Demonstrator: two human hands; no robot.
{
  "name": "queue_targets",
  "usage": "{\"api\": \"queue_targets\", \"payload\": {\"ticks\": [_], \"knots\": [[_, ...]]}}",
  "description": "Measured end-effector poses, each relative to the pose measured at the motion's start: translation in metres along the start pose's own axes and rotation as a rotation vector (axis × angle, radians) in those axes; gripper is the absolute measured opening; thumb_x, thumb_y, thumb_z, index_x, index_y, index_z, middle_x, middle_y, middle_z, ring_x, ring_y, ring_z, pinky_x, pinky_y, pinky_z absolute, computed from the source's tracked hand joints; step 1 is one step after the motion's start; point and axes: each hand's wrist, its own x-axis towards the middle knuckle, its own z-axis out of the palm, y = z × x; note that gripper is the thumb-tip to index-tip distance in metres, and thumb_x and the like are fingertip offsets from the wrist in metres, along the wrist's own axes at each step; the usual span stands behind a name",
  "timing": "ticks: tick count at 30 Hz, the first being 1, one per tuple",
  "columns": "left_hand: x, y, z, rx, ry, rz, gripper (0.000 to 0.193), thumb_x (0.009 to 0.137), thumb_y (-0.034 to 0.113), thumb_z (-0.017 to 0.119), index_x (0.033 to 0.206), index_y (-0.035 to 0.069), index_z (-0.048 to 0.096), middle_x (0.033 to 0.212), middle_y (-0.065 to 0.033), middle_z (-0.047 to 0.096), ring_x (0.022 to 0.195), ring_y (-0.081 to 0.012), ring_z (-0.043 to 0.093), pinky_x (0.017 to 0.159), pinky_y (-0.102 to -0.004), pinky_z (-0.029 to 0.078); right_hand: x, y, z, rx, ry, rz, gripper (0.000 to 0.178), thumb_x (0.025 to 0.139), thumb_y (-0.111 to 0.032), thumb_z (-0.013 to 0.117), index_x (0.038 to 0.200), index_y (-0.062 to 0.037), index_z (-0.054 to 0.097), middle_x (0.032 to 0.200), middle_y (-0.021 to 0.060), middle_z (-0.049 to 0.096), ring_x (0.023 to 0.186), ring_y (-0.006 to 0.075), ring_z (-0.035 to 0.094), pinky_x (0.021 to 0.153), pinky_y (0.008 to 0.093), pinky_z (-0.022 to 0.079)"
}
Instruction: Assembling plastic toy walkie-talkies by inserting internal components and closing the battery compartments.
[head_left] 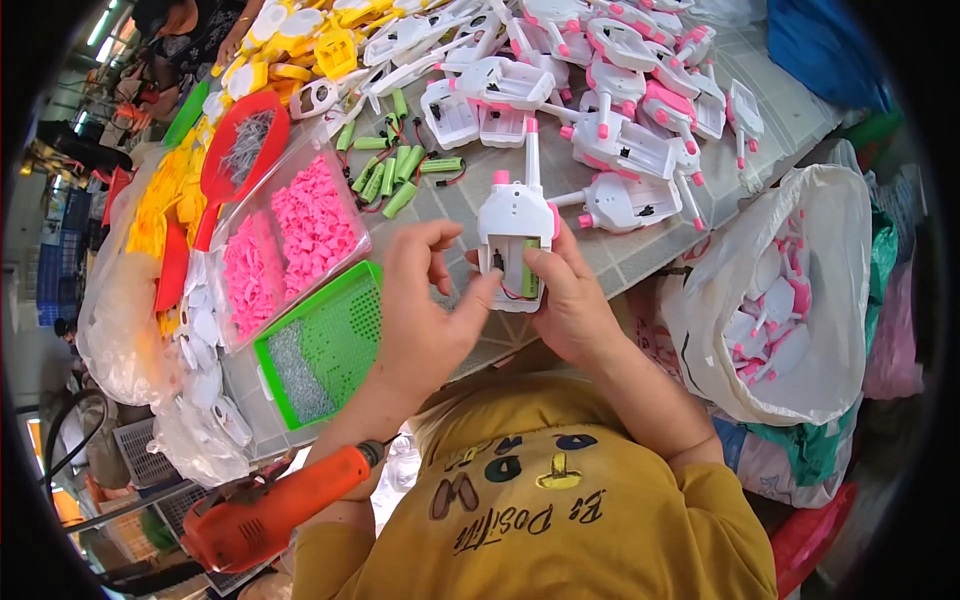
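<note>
A white plastic toy housing (513,212) with a pink-tipped antenna stands upright in front of me, its compartment facing up. My right hand (572,300) grips it along the right side, the thumb over the compartment's edge. Inside the compartment lies a green cylindrical battery (530,268) with a thin wire, and a small black part (498,258) shows on the left. My left hand (430,310) is on the left side, its thumb tip at the compartment's lower left edge, its fingers bent and apart from the housing. Several loose green batteries (408,165) with wires lie just beyond.
White-and-pink housings (620,140) are heaped at the back right, yellow parts (335,52) at the back left. Left stand a clear tray of pink pieces (318,225), a green screw basket (375,330) and a red scoop (270,112). An orange power drill (270,510) hangs lower left; a white bag (690,310) sits right.
</note>
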Motion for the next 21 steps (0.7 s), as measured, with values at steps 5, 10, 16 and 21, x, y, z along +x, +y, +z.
{"api": "queue_targets", "payload": {"ticks": [5,10,16,21], "knots": [[-0.005,-0.011,0.008,-0.368,-0.110,-0.365,0.070,0.071,0.006,0.085,0.129,0.004,0.047,0.106,-0.0068,0.055,0.079,-0.0118,0.051,0.067,-0.0270,0.047,-0.001,0.001,0.001,-0.036,-0.068,-0.074,0.060,0.100,-0.011,0.051,0.155,-0.0147,0.028,0.143,0.0077,0.049,0.130,0.0207,0.051,0.104,0.0404,0.048],[-0.001,-0.003,0.008,-0.237,-0.181,-0.389,0.070,0.068,0.001,0.080,0.129,0.003,0.047,0.100,-0.0049,0.055,0.074,-0.0116,0.054,0.067,-0.0275,0.048,-0.005,0.010,-0.004,-0.144,-0.020,-0.125,0.072,0.092,-0.002,0.065,0.155,-0.0090,0.031,0.141,0.0073,0.051,0.129,0.0170,0.050,0.110,0.0355,0.041],[-0.002,-0.002,-0.009,-0.243,-0.159,-0.197,0.064,0.077,0.010,0.082,0.133,0.008,0.052,0.106,-0.0044,0.057,0.093,-0.0142,0.055,0.077,-0.0293,0.048,-0.010,0.007,-0.022,-0.471,-0.114,-0.166,0.062,0.093,-0.002,0.063,0.151,-0.0046,0.040,0.130,0.0033,0.057,0.117,0.0139,0.055,0.104,0.0324,0.044],[0.014,0.007,-0.023,-0.212,-0.005,0.039,0.026,0.086,0.010,0.078,0.108,0.003,0.068,0.093,-0.0058,0.064,0.081,-0.0154,0.058,0.070,-0.0293,0.047,-0.013,0.000,-0.024,-0.820,-0.178,-0.311,0.067,0.084,0.003,0.059,0.149,-0.0045,0.044,0.121,0.0061,0.062,0.102,0.0145,0.058,0.094,0.0309,0.048]]}}
